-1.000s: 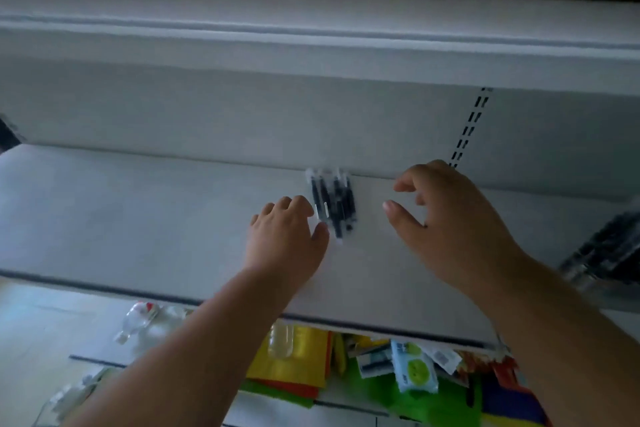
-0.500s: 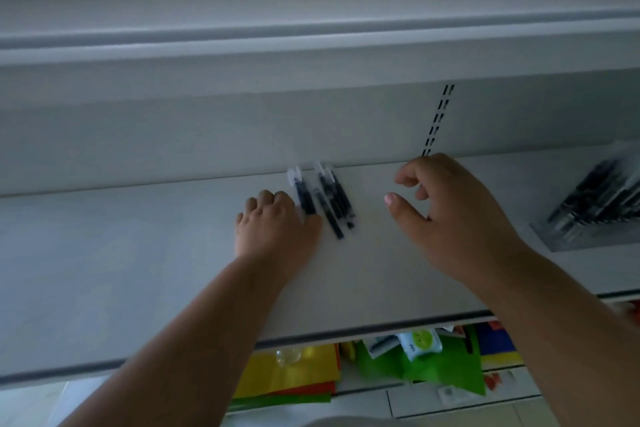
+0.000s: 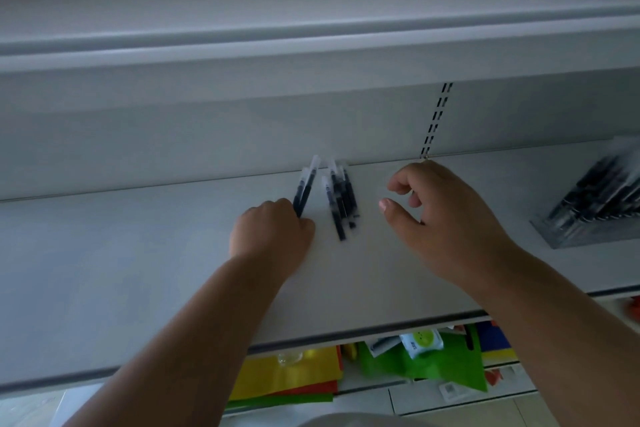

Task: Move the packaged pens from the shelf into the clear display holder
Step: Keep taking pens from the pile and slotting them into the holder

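Hands (image 3: 273, 236) at pens (image 3: 304, 189), writing unreadable

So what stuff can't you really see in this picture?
- Left hand, head view: its fingertips are curled under, so how they pinch the two packaged pens is hidden.
- Clear display holder, head view: blurred and cut off by the right edge.
- Loose pile of pens: too blurred to count.
- Lower shelf items: partly hidden by the shelf and the arms.
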A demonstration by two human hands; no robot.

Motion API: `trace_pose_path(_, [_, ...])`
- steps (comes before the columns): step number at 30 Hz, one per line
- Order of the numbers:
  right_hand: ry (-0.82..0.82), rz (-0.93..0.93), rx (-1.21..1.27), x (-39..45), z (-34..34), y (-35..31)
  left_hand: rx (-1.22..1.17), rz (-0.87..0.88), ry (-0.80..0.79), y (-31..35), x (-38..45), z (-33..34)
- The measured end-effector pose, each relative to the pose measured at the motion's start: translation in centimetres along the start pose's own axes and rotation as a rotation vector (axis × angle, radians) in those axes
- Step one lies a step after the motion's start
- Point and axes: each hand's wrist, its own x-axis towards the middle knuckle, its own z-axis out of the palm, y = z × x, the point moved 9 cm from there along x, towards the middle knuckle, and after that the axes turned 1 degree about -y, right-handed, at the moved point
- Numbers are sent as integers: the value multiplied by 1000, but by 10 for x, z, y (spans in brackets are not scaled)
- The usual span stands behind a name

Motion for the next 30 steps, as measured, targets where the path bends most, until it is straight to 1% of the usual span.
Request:
trace_pose_path(3, [-46, 10, -2, 0, 16, -3, -208, -17, 22, -11, -23, -7])
trace_pose_path(7, [-171, 80, 7, 1, 58, -12, -568, 6, 103, -17, -59, -23])
trace_pose_path(11, [-226, 191, -92, 7, 85, -14, -918, 44, 86, -27, -78, -21])
trace_pose_path(13, [-238, 214, -150, 11, 91, -15, -1134, 37, 99, -35, -85, -20])
trace_pose_path(15, [-256, 233, -213, 13, 93, -17, -1271, 23, 112, -41, -93, -20])
trace_pose_path(17, [-285, 251, -250, 14, 95, -19, -1296, 17, 140, -44, -97, -23])
trace_pose_path(19, [-360, 260, -261, 13, 99, -22, -1289, 15, 161, -44, -99, -25])
trace_pose_path(23, [-493, 273, -162, -2, 96, -21, -1313, 14, 151, -32, -96, -22])
trace_pose_path(28, [-547, 264, -213, -25, 77, -6, -1398, -24, 95, -3, -92, -13])
trace_pose_path(30, [-539, 266, -197, -32, 63, 5, -1428, -35, 61, 15, -92, -8])
